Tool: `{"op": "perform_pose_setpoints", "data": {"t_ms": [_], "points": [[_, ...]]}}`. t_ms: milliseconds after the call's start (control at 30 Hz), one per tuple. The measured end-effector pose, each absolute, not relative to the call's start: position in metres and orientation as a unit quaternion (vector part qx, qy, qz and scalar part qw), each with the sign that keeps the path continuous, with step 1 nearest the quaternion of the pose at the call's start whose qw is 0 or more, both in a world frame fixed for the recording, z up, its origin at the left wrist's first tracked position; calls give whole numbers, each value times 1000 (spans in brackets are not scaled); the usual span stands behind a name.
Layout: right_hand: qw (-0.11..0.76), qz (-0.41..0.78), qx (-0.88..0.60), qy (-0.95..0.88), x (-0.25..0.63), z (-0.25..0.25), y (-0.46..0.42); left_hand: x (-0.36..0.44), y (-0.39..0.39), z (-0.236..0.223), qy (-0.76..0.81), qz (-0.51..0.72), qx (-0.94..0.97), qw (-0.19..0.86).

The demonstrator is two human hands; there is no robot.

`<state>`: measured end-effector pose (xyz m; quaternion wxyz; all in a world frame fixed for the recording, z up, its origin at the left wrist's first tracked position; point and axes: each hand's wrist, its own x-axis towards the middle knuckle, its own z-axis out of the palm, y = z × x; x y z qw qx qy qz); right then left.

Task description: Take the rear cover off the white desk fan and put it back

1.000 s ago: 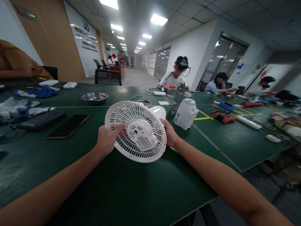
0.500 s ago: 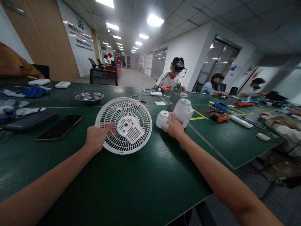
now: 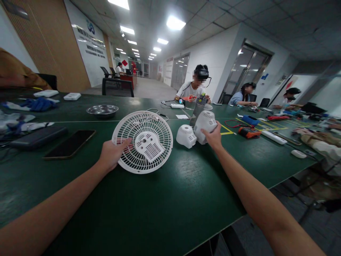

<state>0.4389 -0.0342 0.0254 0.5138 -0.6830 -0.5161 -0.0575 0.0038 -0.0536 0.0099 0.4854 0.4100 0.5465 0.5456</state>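
My left hand [image 3: 113, 153] is closed on the left edge of a round white fan grille [image 3: 149, 145], thumb on the near face and fingers behind the bars. The grille is tilted toward me, its solid vented centre showing. My right hand [image 3: 213, 134] grips the right side of the larger white vented plastic housing [image 3: 204, 122]; some fingers are hidden behind it. Just left of that housing, a smaller white vented housing [image 3: 185, 136] sits on the green table [image 3: 160, 209]. A grey bottle [image 3: 197, 110] stands behind the two housings.
To the left lie a phone [image 3: 70, 144], a dark flat case [image 3: 39, 138] and blue-white gloves [image 3: 38, 105]. A metal bowl [image 3: 102, 111] stands beyond the grille. An orange multimeter [image 3: 249, 132] and a white power strip [image 3: 274, 138] lie right. A person [image 3: 190, 89] works across the table.
My right hand has shifted right, from the smaller housing to the larger one, which has turned slightly. My left hand and the grille have barely moved.
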Motion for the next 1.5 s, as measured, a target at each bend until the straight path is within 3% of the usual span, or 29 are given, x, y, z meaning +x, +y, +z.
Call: {"op": "perform_pose_setpoints", "data": {"t_ms": [233, 500, 767, 1167, 1400, 1500], "points": [[484, 12, -743, -462, 438, 9, -26, 4, -53, 9, 534, 563, 399, 489], [617, -84, -652, -433, 405, 47, -32, 5, -52, 8, 508, 575, 407, 496], [504, -4, -653, -565, 366, 28, -34, 1, -44, -1, 493, 584, 419, 490], [550, -58, -687, -471, 447, 39, -27, -3, -35, -12, 473, 587, 434, 494], [492, -23, -738, -461, 478, 33, -17, -2, -34, -13, 464, 599, 429, 491], [522, -53, -707, -473, 477, 36, -17, -3, -33, -14, 458, 598, 442, 488]]}}
